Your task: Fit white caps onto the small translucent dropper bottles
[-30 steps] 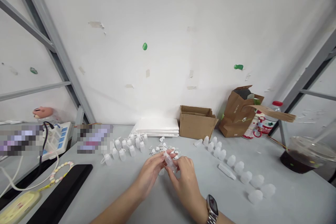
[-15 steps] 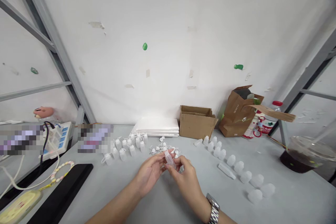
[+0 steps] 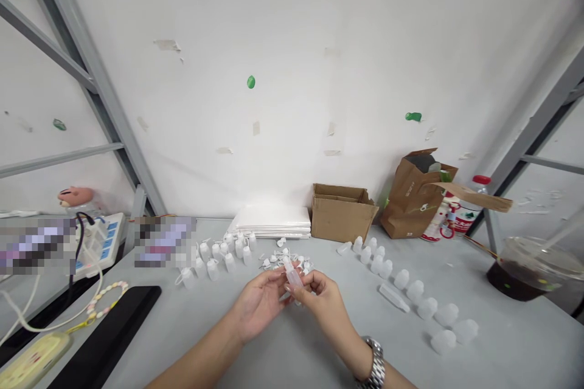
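A small translucent plastic bottle point(image 3: 293, 276) is held tilted between my two hands, its narrow top toward the left. The fingertips of my left hand point(image 3: 261, 304) touch its left side, palm turned up. My right hand point(image 3: 322, 298) pinches it from the right. Just beyond my fingers lies a pile of small white caps point(image 3: 286, 253). Several capped bottles point(image 3: 213, 269) stand at the left. On the right, several bottles without caps point(image 3: 402, 279) stand in a slanting line, and one bottle point(image 3: 393, 298) lies on its side.
White flat packs point(image 3: 272, 222) and an open cardboard box point(image 3: 343, 213) stand by the wall. Right of them are a brown paper bag point(image 3: 410, 197) and a cup with dark drink point(image 3: 520, 273). A black strip point(image 3: 109, 334), a power strip point(image 3: 107, 243) and cables lie left.
My right hand has turned slightly at the wrist, and the bottle stays between my hands. The watch on my right wrist shows more of its band.
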Tool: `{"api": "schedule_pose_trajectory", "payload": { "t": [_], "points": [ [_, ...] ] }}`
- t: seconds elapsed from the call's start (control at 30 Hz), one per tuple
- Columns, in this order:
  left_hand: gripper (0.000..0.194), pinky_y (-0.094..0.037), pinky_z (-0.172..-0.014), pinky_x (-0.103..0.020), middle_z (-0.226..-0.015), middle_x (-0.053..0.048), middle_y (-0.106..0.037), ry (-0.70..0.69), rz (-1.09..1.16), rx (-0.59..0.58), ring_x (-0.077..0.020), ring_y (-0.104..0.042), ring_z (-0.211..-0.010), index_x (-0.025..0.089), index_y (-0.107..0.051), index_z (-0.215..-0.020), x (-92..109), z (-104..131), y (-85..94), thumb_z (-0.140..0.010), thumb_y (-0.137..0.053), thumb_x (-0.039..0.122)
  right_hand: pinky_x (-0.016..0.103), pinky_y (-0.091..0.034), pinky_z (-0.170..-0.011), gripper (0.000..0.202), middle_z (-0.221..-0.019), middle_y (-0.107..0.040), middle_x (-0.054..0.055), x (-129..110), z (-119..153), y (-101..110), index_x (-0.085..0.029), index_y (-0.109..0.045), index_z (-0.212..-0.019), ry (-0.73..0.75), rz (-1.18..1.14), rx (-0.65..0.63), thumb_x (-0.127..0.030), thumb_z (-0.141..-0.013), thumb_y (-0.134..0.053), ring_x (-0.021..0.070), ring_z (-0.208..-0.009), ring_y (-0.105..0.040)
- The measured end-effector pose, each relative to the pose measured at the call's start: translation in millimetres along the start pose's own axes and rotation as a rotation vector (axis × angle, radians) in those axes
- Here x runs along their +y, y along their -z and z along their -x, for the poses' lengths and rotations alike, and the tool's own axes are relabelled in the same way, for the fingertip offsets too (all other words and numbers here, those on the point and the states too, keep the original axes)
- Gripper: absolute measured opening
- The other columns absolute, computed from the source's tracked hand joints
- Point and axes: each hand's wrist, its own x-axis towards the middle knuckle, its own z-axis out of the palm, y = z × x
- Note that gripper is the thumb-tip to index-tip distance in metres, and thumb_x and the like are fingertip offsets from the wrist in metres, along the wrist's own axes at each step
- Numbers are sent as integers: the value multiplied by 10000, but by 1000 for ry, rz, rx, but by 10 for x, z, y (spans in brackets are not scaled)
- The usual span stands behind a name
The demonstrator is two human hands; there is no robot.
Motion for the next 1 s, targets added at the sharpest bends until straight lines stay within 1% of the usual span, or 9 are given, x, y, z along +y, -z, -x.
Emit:
{"api": "schedule_pose_trajectory", "payload": {
  "t": [0.13,0.27,0.4,0.53,0.6,0.7,0.8,0.9,1.0],
  "points": [
    [216,-359,-748,-286,-840,-38,-665,7,66,-15,-128,-543,-699,150,-664,-883,7,15,-26,-764,-485,162,272,-456,-563,344,-529,-625,3,-4,-4,7,-160,-575,-576,-19,-71,-61,-454,-545,-751,159,-529,-590],
    [178,-356,-676,-273,-785,-33,-655,27,95,-40,-123,-530,-654,144,-660,-826,10,25,-45,-771,-493,169,264,-453,-539,350,-498,-622,-3,7,-4,5,-159,-574,-564,-37,-110,-92,-449,-526,-766,152,-501,-591],
    [180,-362,-683,-275,-773,-39,-647,43,112,-64,-122,-528,-651,131,-655,-821,1,22,-30,-787,-484,176,255,-446,-532,323,-481,-615,-15,20,-7,-3,-161,-580,-552,-47,-143,-115,-400,-502,-792,142,-490,-574],
    [187,-373,-692,-292,-762,-41,-635,24,66,-51,-134,-531,-661,135,-655,-843,1,32,-53,-805,-484,196,242,-433,-517,312,-490,-626,-8,1,-29,8,-156,-611,-559,-67,-151,-148,-418,-523,-775,122,-468,-546],
    [204,-377,-686,-297,-766,-38,-628,-20,13,-26,-143,-532,-676,148,-653,-908,10,40,-75,-816,-490,229,243,-430,-532,309,-506,-630,-3,-19,-41,23,-153,-639,-591,-61,-161,-178,-440,-560,-750,122,-480,-543],
    [244,-383,-690,-301,-864,-58,-639,-122,-70,-5,-161,-537,-743,156,-643,-988,40,50,-93,-812,-488,225,262,-434,-611,293,-562,-638,2,-40,-48,46,-161,-666,-642,-17,-172,-227,-453,-647,-689,136,-552,-557],
    [259,-380,-761,-319,-959,-89,-645,-194,-162,6,-194,-535,-860,135,-660,-965,77,68,-102,-794,-473,186,268,-413,-658,294,-621,-638,12,-46,-38,53,-164,-672,-674,8,-192,-273,-451,-719,-630,144,-612,-551],
    [239,-366,-817,-328,-899,-85,-657,-254,-232,1,-204,-538,-876,131,-679,-910,103,94,-128,-790,-478,181,268,-395,-644,317,-648,-619,23,-52,-21,43,-161,-665,-682,-28,-304,-325,-469,-733,-613,146,-623,-529],
    [205,-380,-792,-321,-840,-72,-651,-305,-259,-2,-188,-548,-807,141,-682,-860,108,109,-157,-797,-497,203,264,-381,-633,330,-637,-585,20,-47,-9,31,-153,-658,-673,-111,-449,-360,-479,-715,-632,134,-606,-497]
  ]
}}
